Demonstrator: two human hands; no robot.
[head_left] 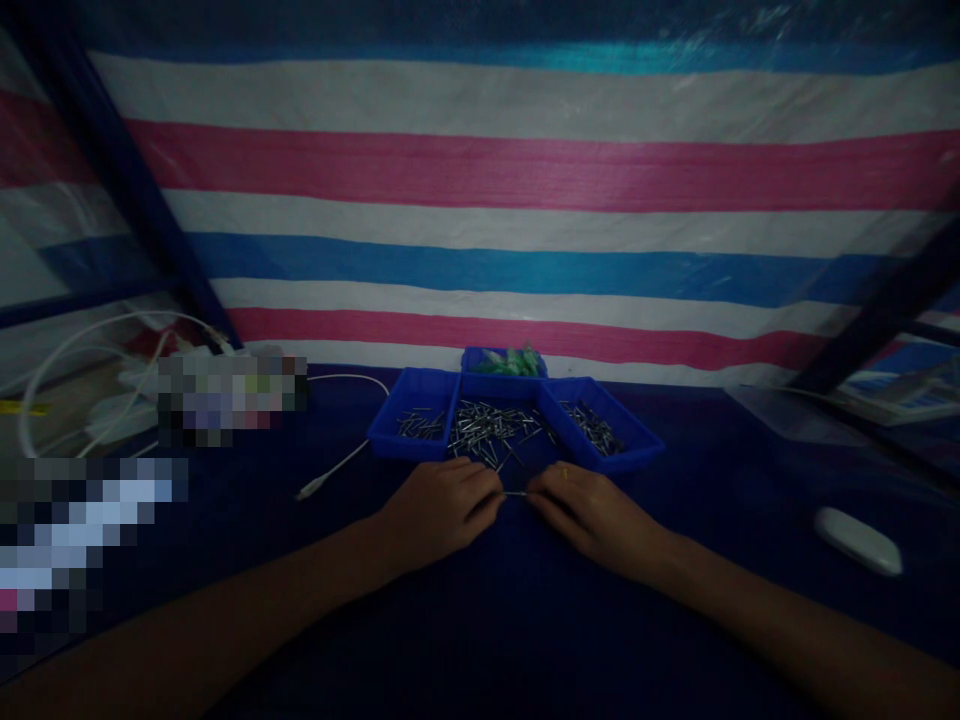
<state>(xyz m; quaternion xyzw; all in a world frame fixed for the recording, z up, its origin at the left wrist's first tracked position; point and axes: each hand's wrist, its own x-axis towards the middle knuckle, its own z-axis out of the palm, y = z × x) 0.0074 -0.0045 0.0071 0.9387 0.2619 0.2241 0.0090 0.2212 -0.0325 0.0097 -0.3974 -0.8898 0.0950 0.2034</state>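
A: Looking down in the head view, what are the hands doing?

B: The left hand (446, 510) and right hand (592, 510) face each other over the dark blue table (495, 640). One thin metal pin (514, 493) bridges the gap between them, its ends pinched in the fingers of each hand. There's a ring (564, 474) on the right hand.

A: Any writing you can read?

B: Not that I can make out. A yellow strip (22, 407) at the left edge is too small and blurred to tell, and coarse squares mask some of the clutter beside it.

A: And what stands around them?

B: Just beyond the fingers, a loose pile of pins (491, 425) lies between a left tray (409, 448) and a right tray (630, 462), both blue and both holding more pins. Behind the pile, a back tray (502, 381) carries green pieces (517, 358), too small to identify.

A: Anything in the way?

B: The hands cover the near edge of the pile. A white cable (337, 465) trails near the left tray, and a white rounded object (859, 540) sits well apart, beyond the right forearm. A striped sheet (525, 170) hangs behind everything.
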